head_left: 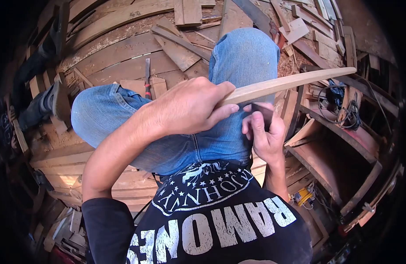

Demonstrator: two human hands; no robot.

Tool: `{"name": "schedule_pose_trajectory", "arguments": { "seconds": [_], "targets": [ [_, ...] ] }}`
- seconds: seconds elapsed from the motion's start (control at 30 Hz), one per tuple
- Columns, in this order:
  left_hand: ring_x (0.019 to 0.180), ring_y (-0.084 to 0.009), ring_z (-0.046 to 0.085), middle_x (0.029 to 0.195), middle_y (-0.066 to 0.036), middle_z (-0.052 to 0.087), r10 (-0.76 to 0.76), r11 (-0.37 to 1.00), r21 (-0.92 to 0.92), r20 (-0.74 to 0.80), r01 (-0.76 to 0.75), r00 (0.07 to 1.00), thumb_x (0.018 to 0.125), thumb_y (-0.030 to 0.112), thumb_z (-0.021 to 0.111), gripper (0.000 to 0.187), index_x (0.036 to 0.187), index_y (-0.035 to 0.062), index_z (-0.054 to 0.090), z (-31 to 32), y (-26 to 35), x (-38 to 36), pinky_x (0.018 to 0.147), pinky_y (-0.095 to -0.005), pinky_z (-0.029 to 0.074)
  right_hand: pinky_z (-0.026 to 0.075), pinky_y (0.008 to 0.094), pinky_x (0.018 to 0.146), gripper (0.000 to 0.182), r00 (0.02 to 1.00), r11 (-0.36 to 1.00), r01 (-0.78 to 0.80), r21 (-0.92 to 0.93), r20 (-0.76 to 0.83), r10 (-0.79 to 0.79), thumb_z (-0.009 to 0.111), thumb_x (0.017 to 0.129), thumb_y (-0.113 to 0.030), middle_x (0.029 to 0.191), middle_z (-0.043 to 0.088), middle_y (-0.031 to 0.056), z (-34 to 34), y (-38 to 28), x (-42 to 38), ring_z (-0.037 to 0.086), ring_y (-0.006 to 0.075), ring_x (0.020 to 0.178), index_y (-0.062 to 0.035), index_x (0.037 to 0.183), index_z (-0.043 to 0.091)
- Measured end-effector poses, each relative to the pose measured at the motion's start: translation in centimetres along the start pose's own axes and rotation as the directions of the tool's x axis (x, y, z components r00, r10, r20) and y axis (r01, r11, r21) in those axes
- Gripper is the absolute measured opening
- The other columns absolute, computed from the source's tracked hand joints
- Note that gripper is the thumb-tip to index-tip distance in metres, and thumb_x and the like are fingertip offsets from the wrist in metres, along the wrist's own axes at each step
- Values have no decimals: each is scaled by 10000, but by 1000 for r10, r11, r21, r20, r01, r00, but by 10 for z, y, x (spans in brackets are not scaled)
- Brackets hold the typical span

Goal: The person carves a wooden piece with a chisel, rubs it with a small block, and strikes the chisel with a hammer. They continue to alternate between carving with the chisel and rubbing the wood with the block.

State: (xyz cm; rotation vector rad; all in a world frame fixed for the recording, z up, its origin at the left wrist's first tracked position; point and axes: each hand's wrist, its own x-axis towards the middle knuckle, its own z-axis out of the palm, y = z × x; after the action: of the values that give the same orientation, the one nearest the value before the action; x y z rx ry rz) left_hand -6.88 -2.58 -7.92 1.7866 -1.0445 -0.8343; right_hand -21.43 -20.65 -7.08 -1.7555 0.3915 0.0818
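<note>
My left hand [189,105] is closed around the near end of a long, slightly curved wooden strip [295,82], its thumb below and fingers over the top. The strip slants up to the right across my jeans. Just under it, my right hand [265,132] pinches a small dark flat piece [262,113] between thumb and curled fingers. That piece is close to the strip's lower side; whether they touch is unclear.
A chisel-like tool with a red and black handle [148,90] lies on the boards beyond my knees. Wood offcuts [178,50] and shavings surround it. Open wooden frames [335,154] and coiled dark cables [343,108] are at right. Another person's legs [38,110] show at far left.
</note>
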Motion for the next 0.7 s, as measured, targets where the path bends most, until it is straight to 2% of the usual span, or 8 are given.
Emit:
{"name": "schedule_pose_trajectory", "arguments": {
  "seconds": [0.03,0.13,0.2,0.27,0.4,0.47,0.7],
  "targets": [
    [583,-338,647,653,-197,624,7,1000,10,16,-7,1000,948,229,641,301,1129,-9,608,-1,2,1,560,-422,479,440,245,505,189,997,995,66,-75,36,-64,541,1019,-151,694,637,69,0,-2,-1,573,104,540,27,1066,584],
    [590,-337,653,663,-198,631,43,999,-7,77,-42,996,944,224,643,308,1140,-11,603,-1,8,3,562,-417,487,464,267,523,150,999,985,37,-171,40,-31,576,993,-110,697,646,74,0,-10,-11,606,129,560,26,1055,591],
    [590,-335,653,663,-197,632,77,997,-37,120,-73,990,942,221,644,311,1144,-11,599,0,11,6,561,-414,489,456,266,508,169,1000,986,16,-166,-11,-18,572,1000,-133,662,633,61,1,-16,-17,604,124,553,19,1069,599],
    [591,-331,655,662,-189,634,138,989,-80,173,-125,975,937,210,648,317,1159,-8,589,1,12,8,559,-416,489,449,267,493,188,995,995,-74,-64,-71,70,566,1005,-146,636,622,58,2,-20,-25,599,118,539,21,1083,604],
    [593,-331,657,657,-179,635,170,983,-103,227,-150,959,929,203,657,327,1175,1,581,0,13,10,557,-417,491,444,264,482,206,989,993,-96,-66,-122,87,560,1010,-164,629,618,59,4,-20,-37,590,112,522,20,1091,608],
    [594,-328,658,653,-175,634,169,982,-127,248,-141,954,922,196,664,319,1168,12,580,-2,13,12,555,-416,491,405,214,466,260,993,992,-30,-123,-117,16,507,1040,-209,640,608,37,7,-24,-37,513,70,482,35,1035,598],
    [606,-347,656,641,-178,622,145,989,-69,257,-132,956,907,171,657,289,1125,19,544,-5,8,8,556,-433,487,409,220,461,265,995,983,-77,-165,-82,65,513,1037,-212,641,617,43,12,-32,-32,524,76,481,37,1015,601]
  ]
}}
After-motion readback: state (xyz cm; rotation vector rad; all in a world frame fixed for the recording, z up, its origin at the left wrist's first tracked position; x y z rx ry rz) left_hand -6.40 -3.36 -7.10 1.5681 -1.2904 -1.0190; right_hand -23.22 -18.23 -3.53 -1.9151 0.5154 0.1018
